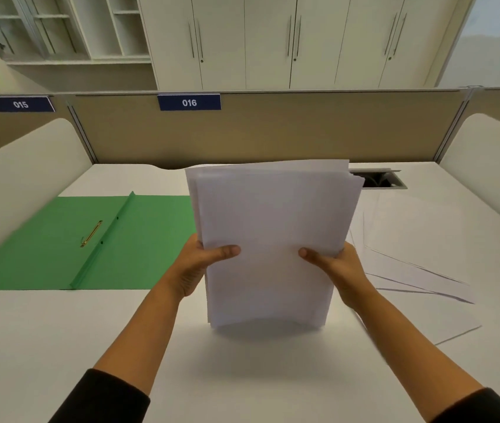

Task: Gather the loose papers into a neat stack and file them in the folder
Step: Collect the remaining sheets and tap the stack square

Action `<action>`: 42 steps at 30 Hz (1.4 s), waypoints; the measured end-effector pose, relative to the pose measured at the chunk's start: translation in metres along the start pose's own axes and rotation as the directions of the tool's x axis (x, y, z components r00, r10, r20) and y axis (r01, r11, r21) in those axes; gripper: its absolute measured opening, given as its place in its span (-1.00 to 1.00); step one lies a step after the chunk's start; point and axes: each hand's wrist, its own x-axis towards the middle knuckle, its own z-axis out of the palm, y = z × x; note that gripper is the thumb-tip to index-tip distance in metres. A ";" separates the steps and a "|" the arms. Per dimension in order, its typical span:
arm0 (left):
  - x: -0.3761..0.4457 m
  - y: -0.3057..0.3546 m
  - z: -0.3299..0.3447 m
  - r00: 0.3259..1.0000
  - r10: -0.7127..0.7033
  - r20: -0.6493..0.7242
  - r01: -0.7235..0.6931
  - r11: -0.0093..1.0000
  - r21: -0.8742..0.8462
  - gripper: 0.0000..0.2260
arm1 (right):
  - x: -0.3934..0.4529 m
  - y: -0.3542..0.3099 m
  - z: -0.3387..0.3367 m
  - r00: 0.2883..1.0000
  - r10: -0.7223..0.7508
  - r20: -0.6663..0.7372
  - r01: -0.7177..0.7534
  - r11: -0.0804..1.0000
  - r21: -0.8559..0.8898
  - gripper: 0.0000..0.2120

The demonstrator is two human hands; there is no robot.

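Observation:
I hold a stack of white papers (273,233) upright in the middle of the desk, its lower edge at or just above the desktop. My left hand (199,264) grips its left side and my right hand (340,267) its right side, thumbs on the front sheet. The top edges of the sheets are uneven. A green folder (59,242) lies open flat on the left, with a brass fastener (91,234) beside its spine. More loose white sheets (410,264) lie spread on the desk to the right, overlapping each other.
The white desk (44,337) is bounded by a beige partition (273,132) at the back and white curved side panels (13,178) on both sides. A cable opening (379,179) sits at the back right, behind the stack.

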 end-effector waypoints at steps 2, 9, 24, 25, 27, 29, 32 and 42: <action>0.000 0.005 0.003 1.000 0.012 0.016 -0.012 1.000 -0.002 -0.56 | 0.000 -0.004 0.001 1.000 -0.006 -0.013 0.006 1.000 0.007 -0.41; -0.001 0.023 0.011 0.990 0.140 0.036 -0.140 0.990 0.003 -0.55 | -0.003 -0.020 -0.002 0.989 -0.124 -0.084 0.132 0.987 0.096 -0.66; -0.004 -0.043 0.017 0.980 -0.157 -0.123 0.180 0.961 0.212 -0.95 | -0.011 0.021 0.010 0.972 0.114 -0.207 -0.114 0.993 0.014 -0.71; -0.005 -0.043 0.019 0.977 -0.146 -0.153 0.178 0.958 0.224 -0.95 | -0.012 0.022 0.010 0.966 0.128 -0.224 -0.130 0.992 0.009 -0.68; -0.006 -0.045 0.023 0.974 -0.130 -0.188 0.175 0.953 0.246 -0.86 | -0.014 0.023 0.008 0.957 0.158 -0.244 -0.163 0.987 -0.003 -0.66; -0.006 -0.052 0.027 0.969 -0.163 -0.186 0.211 0.938 0.277 -0.76 | -0.017 0.029 0.000 0.952 0.182 -0.245 -0.201 0.978 -0.054 -0.69; -0.007 -0.064 0.033 0.944 -0.257 -0.205 0.303 0.923 0.238 -0.68 | -0.016 0.040 -0.023 0.935 0.230 -0.270 -0.289 0.936 -0.202 -0.70; 0.023 -0.082 0.096 0.866 -0.381 -0.325 0.427 0.901 0.081 -0.64 | 0.031 0.042 -0.170 0.844 0.170 -0.508 -0.458 0.721 -0.519 -0.63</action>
